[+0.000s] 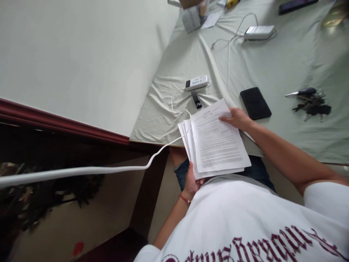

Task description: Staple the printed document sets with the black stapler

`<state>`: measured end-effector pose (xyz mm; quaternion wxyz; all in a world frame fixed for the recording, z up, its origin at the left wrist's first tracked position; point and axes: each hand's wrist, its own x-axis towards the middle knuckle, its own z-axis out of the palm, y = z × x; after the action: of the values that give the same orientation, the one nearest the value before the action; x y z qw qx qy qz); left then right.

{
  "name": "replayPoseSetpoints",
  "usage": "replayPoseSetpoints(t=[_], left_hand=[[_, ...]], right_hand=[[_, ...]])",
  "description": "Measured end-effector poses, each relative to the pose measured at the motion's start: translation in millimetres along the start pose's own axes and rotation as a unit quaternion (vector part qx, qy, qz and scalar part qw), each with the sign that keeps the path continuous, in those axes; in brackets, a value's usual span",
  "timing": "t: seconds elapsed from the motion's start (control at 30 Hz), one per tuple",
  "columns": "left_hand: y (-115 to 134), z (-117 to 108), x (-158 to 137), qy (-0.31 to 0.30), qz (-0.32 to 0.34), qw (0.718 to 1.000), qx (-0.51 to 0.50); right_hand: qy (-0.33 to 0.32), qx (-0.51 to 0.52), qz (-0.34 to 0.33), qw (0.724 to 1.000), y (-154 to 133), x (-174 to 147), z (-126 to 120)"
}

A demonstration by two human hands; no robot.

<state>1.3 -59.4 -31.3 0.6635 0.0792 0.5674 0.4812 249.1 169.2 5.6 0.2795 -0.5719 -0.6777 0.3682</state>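
Hands grip a stack of printed papers (218, 140) at the table edge (152, 140), the left hand (191, 183) clasping its near corner from below, the right hand (237, 118) pressing its far edge, just beside a black phone (255, 103) and near keys (311, 102).

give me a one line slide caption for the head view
Seated person's left hand and right hand hold a stack of printed papers at the table's edge, beside a black phone and keys.

Phone (255, 103) right of papers (216, 140); keys (311, 102) further right
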Motion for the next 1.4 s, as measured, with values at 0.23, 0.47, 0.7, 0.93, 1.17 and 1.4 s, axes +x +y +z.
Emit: replayPoseSetpoints(t=[0.23,0.47,0.7,0.93,1.17,1.4], left_hand=[[1.9,4.4,-5.8,-0.002,0.050,0.997,0.061],[1.8,4.9,-6.7,-0.007,0.044,0.996,0.074],[1.2,3.3,-6.2,-0.049,0.021,0.995,0.081],[9.0,7.0,-9.5,-0.141,-0.053,0.988,0.031],[16.0,15.7,3.0,-0.268,-0.063,0.950,0.145],[66.4,54.7,24.8,-0.238,0.206,0.926,0.208]], right_hand=[[0.024,-0.039,-0.039,0.998,-10.0,-7.2,18.6],[0.034,-0.164,0.039,0.985,-11.3,-7.8,11.3],[0.003,-0.071,-0.050,0.996,-9.6,-6.5,17.4],[-0.021,0.198,0.155,0.968,-4.2,-26.5,-15.3],[-0.059,0.331,0.266,0.903,2.1,-105.4,-33.0],[0.140,0.333,0.130,0.923,-21.3,-115.3,-68.8]])
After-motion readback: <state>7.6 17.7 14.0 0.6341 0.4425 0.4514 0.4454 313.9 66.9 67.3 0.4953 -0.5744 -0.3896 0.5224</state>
